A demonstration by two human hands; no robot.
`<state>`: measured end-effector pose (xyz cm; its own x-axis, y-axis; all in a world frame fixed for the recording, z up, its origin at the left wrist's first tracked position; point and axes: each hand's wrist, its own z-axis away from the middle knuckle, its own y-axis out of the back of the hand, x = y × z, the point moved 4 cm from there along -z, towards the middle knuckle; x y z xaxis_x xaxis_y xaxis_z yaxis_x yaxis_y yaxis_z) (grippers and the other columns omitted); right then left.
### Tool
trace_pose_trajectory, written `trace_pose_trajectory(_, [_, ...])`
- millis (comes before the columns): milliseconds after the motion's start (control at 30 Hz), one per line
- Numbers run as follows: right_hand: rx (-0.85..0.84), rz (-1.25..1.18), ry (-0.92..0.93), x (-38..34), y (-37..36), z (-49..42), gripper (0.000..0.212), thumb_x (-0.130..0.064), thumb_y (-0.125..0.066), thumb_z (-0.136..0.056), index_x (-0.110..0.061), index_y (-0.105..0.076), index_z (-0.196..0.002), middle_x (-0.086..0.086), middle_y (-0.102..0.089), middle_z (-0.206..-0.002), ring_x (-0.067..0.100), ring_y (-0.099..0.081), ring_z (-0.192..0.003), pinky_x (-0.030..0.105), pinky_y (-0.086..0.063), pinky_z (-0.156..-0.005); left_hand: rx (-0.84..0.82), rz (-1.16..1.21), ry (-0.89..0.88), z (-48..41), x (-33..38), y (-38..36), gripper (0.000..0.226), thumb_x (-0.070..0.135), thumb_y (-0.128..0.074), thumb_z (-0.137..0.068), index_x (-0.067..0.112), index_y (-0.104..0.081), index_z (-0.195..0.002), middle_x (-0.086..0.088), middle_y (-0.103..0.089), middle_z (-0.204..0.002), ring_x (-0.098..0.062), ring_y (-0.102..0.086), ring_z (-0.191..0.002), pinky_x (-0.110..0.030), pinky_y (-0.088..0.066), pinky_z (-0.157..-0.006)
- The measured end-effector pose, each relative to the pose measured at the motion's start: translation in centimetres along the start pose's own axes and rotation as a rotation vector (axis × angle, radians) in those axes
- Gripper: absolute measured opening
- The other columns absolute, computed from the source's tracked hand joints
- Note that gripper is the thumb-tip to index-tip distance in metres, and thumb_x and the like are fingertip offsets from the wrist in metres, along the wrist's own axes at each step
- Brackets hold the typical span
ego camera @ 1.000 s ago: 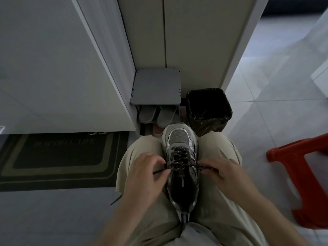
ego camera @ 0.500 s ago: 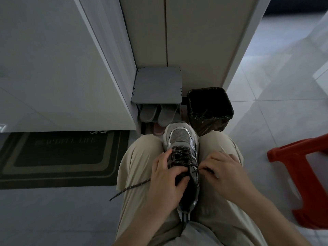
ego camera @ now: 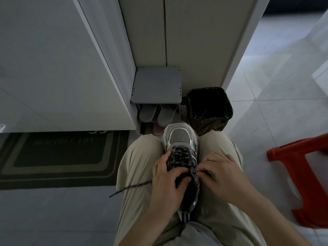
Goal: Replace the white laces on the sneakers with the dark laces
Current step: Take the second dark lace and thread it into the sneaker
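Grey mesh sneaker [ego camera: 181, 137] sits wedged between the thighs [ego camera: 140, 162], toe pointing away. The grip of the left hand [ego camera: 165, 181] curls over its left side and opening. The grip of the right hand [ego camera: 223, 174] pinches the dark lace [ego camera: 181, 155] by the right eyelets, with one loose end trailing off left.

We get a dim, underexposed view with muted colour. Daylight enters from up and right of the bin [ego camera: 209, 121], where the floor [ego camera: 276, 96] tiles are palest and carry a soft sheen. Left of the bin, the mat [ego camera: 60, 157] lies in grey shade, its lettering barely readable. The bin's inside is near black. Wide-angle distortion splays the cabinet [ego camera: 195, 41] edges above the bin outward. Just below the bin, the sneaker [ego camera: 180, 137] and lace [ego camera: 131, 187] are sharp; the stool [ego camera: 301, 166] far right looks slightly soft.
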<state>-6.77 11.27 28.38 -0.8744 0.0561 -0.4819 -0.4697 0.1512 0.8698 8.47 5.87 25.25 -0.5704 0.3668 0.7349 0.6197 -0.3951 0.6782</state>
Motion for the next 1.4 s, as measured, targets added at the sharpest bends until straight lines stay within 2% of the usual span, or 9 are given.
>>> trace_pose_trajectory(167, [0.041, -0.058, -0.077, -0.8, -0.5, -0.1, 0.009, -0.037, -0.06, -0.078, -0.033, -0.065, -0.084, -0.019, -0.057, -0.08, 0.004, -0.055, -0.076, 0.026, -0.04, -0.071, 0.016, -0.025, -0.027, -0.3, 0.1, 0.1, 0.01, 0.035, -0.066, -0.082, 0.033, -0.069, -0.092, 0.011, -0.023, -0.148, -0.006, -0.016, -0.134, -0.022, -0.018, -0.106])
trace_pose_trajectory(333, [-0.127, -0.018, -0.228, -0.4, -1.7, 0.5, 0.05, -0.053, -0.07, -0.07, -0.036, -0.049, -0.112, -0.023, -0.047, -0.1, -0.001, -0.044, -0.095, 0.018, -0.028, -0.082, 0.082, -0.078, -0.096, -0.5, 0.2, 0.5, 0.003, 0.025, -0.069, -0.081, 0.025, -0.066, -0.083, 0.007, -0.031, -0.146, -0.006, -0.021, -0.134, -0.024, -0.021, -0.107])
trace_pose_trajectory(467, [-0.138, 0.023, -0.303, -0.2, -2.3, 0.8, 0.055, -0.056, -0.065, -0.071, -0.035, -0.047, -0.118, -0.018, -0.05, -0.11, 0.006, -0.048, -0.109, 0.023, -0.031, -0.09, 0.113, -0.083, -0.124, 0.2, 0.2, 0.9, 0.008, 0.025, -0.065, -0.082, 0.024, -0.059, -0.078, 0.011, -0.03, -0.145, -0.006, -0.02, -0.137, -0.018, -0.017, -0.105])
trace_pose_trajectory(600, [-0.16, 0.032, -0.305, -0.3, -2.3, 0.5, 0.044, -0.056, -0.064, -0.072, -0.033, -0.054, -0.109, -0.017, -0.05, -0.101, 0.008, -0.051, -0.102, 0.024, -0.031, -0.086, 0.154, 0.001, -0.088, 1.1, -0.5, 2.3, 0.016, 0.041, -0.049, -0.082, 0.027, -0.053, -0.076, 0.018, -0.028, -0.14, 0.003, -0.023, -0.134, -0.013, -0.026, -0.099])
trace_pose_trajectory(733, [-0.184, -0.011, -0.309, -0.5, -2.2, 0.4, 0.03, -0.05, -0.064, -0.073, -0.034, -0.052, -0.096, -0.019, -0.047, -0.09, 0.005, -0.049, -0.09, 0.024, -0.029, -0.081, 0.17, 0.023, -0.042, 2.1, -2.2, 3.8, 0.01, 0.047, -0.047, -0.082, 0.039, -0.049, -0.076, 0.019, -0.029, -0.14, 0.01, -0.016, -0.134, -0.002, -0.014, -0.101])
trace_pose_trajectory(833, [-0.175, -0.082, -0.336, -0.8, -2.1, 0.3, 0.028, -0.045, -0.066, -0.073, -0.034, -0.048, -0.09, -0.018, -0.051, -0.085, 0.003, -0.046, -0.08, 0.023, -0.027, -0.075, 0.168, 0.03, -0.029, 2.7, -4.0, 4.3, 0.007, 0.05, -0.048, -0.08, 0.043, -0.048, -0.077, 0.023, -0.032, -0.14, 0.003, -0.024, -0.135, -0.009, -0.02, -0.098])
trace_pose_trajectory(1000, [-0.186, -0.14, -0.352, -0.9, -2.2, 0.2, 0.027, -0.038, -0.069, -0.071, -0.033, -0.045, -0.083, -0.02, -0.049, -0.078, 0.001, -0.045, -0.072, 0.024, -0.028, -0.07, 0.169, 0.042, -0.036, 3.4, -5.2, 4.7, 0.012, 0.048, -0.051, -0.078, 0.037, -0.052, -0.074, 0.025, -0.036, -0.135, 0.012, -0.025, -0.13, -0.016, -0.025, -0.094])
trace_pose_trajectory(1100, [-0.199, -0.16, -0.362, -0.9, -2.3, 0.3, 0.026, -0.037, -0.069, -0.072, -0.032, -0.046, -0.083, -0.021, -0.048, -0.078, -0.005, -0.043, -0.07, 0.024, -0.029, -0.071, 0.157, 0.042, -0.014, 3.6, -6.1, 4.8, 0.014, 0.05, -0.051, -0.078, 0.037, -0.053, -0.074, 0.027, -0.036, -0.134, 0.016, -0.024, -0.127, -0.017, -0.026, -0.093])
trace_pose_trajectory(1400, [-0.173, -0.216, -0.402, -1.3, -2.3, 0.4, 0.027, -0.032, -0.071, -0.071, -0.033, -0.05, -0.088, -0.023, -0.049, -0.079, 0.002, -0.048, -0.076, 0.03, -0.041, -0.081, 0.142, 0.035, 0.007, 3.7, -7.5, 5.5, 0.018, 0.053, -0.05, -0.078, 0.036, -0.054, -0.073, 0.026, -0.037, -0.134, 0.013, -0.027, -0.127, -0.017, -0.026, -0.094])
